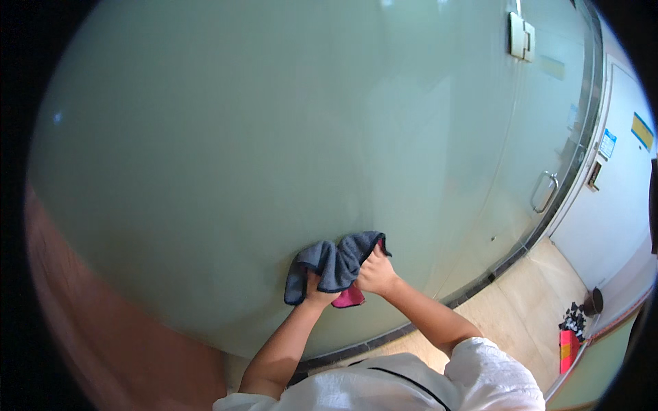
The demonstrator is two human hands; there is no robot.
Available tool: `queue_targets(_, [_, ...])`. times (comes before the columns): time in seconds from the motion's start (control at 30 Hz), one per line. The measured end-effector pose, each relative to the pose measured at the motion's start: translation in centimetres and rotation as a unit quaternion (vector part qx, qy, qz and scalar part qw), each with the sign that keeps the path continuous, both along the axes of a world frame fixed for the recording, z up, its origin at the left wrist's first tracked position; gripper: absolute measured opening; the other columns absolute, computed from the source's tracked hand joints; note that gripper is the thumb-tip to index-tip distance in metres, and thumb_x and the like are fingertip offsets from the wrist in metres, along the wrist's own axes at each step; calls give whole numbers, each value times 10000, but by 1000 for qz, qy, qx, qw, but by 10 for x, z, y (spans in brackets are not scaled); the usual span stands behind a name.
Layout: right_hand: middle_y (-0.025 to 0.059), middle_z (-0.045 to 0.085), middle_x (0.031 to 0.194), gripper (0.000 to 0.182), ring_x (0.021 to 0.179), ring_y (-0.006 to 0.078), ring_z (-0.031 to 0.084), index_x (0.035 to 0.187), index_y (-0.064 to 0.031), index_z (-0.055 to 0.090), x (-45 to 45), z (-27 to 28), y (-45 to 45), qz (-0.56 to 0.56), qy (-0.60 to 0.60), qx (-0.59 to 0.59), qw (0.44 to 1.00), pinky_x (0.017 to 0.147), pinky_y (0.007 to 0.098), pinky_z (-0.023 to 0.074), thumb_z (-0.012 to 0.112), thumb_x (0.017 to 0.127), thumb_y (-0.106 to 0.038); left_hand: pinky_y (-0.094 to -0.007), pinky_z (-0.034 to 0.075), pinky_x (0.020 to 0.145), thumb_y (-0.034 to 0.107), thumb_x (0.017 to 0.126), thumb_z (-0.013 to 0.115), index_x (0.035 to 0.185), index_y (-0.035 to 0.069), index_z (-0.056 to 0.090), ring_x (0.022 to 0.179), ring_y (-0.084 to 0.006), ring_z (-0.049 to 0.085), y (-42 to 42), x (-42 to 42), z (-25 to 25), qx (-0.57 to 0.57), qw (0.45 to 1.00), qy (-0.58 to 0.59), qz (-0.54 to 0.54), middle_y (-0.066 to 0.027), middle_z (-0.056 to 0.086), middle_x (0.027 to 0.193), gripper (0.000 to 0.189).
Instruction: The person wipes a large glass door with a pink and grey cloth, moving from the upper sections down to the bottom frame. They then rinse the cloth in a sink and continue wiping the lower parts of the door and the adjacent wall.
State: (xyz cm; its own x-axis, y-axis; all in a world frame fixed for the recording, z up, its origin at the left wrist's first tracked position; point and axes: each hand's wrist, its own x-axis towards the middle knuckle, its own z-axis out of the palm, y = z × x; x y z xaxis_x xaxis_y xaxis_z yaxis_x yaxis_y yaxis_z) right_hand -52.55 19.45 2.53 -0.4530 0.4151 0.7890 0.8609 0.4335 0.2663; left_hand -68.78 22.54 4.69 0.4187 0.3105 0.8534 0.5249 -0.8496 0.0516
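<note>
Both hands hold a grey cloth [329, 262] with dark edging and a pink-red underside, against or close to a large frosted glass panel [257, 154]. My left hand [320, 293] is at the cloth's lower left part, its fingers largely hidden under the folds. At the right end, my right hand [378, 271] grips the cloth near its upper edge, where some pink shows. Folds of the cloth bunch up between the two hands, and a pink corner hangs below them.
To the right are a metal hinge [522, 38], a glass door's handle [546, 192] and a white door [601, 205]. A brown bin [593, 302], dark and pale scraps and a red-orange object [568, 352] are on the tiled floor [514, 303]. A reddish-brown surface [154, 365] is at left.
</note>
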Motion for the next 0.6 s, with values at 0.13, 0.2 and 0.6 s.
queue_targets(0.13, [146,468,1296,529,1237,367,379,1127,-47,589,28,55,14,13,-12,63,998,1051,566,201,555,650,-271,-464,357,861,189,735,644,1106,-10,559,962,-397,491,-7,25,70,36,999,11,26,-227,546,1055,429])
queue_targets(0.2, [168,430,1331,555,1264,396,335,1186,-37,544,43,100,18,-15,19,57,998,1060,573,164,545,677,-257,-507,275,972,192,751,622,1206,13,520,1108,-432,424,-1,46,111,83,996,-25,0,-247,481,1200,499])
queue_targets(0.6, [200,432,1297,413,1249,369,342,1227,-9,458,139,426,-1,-77,-90,292,949,1056,481,239,449,862,-201,-490,259,1036,208,811,503,1059,-72,555,1096,-392,465,24,140,399,506,849,-79,133,-256,551,1094,377])
